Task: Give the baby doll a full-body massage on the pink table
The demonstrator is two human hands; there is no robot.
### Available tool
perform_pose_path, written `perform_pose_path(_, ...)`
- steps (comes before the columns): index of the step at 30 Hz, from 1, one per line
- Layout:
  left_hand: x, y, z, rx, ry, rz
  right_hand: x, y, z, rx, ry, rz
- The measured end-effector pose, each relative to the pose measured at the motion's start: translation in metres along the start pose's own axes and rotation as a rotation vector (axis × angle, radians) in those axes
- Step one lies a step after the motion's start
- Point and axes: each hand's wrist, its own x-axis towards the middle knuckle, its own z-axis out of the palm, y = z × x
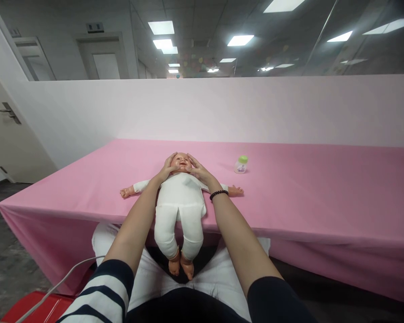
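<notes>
The left hand [167, 169] and the right hand [199, 170] are spread and gently curved against either side of the smooth, rounded head of a doll [180, 193] with a soft, matte white body. It lies on its back on a pink-draped bench [306, 193], arms stretched wide, legs reaching past the near edge. A small, rounded jar [240, 168] with a green lid [243, 159] stands to the right; dark beads [218, 194] ring the right wrist.

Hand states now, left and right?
Left hand: open, cupped against the head of a white-suited, plastic-looking baby doll.
Right hand: open, against the head's other side.
</notes>
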Motion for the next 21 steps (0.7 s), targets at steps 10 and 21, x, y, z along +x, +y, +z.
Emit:
perform_pose_path(10,-0.008,0.010,0.001,0.065,-0.067,-0.018,0.000,0.006,0.000,0.062,-0.067,0.057)
perform_pose_path(21,0.001,-0.003,-0.002,0.007,-0.074,0.011,0.003,0.007,-0.005,0.172,-0.096,0.091)
